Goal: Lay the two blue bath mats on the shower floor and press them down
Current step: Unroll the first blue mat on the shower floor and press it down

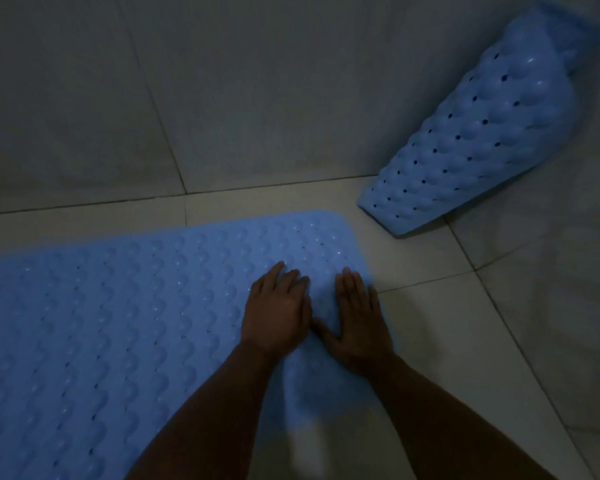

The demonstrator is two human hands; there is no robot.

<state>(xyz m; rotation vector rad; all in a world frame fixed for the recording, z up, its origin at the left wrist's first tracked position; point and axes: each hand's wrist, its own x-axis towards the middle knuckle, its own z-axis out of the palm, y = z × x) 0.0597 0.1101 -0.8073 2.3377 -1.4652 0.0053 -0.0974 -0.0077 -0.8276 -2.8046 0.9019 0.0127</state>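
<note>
Dim, low-light picture with bluish-grey cast. Flat mat (pixel 118 306) soft, bumps smeared, small specks of glare on them. Rolled mat (pixel 492 133) sharper low down, top end blurred, few bright glints. Hands and forearms dark, little detail. Pale washed-out patch at bottom centre. Tile lines bend toward edges, wide-angle distortion. Corners darker.

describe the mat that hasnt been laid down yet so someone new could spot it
Look to the far right corner, where the tiled floor meets the wall. The rolled mat leans there, blue and bubbled with dark holes. Unlike the flat mat under both hands, it is still curled up.
</note>
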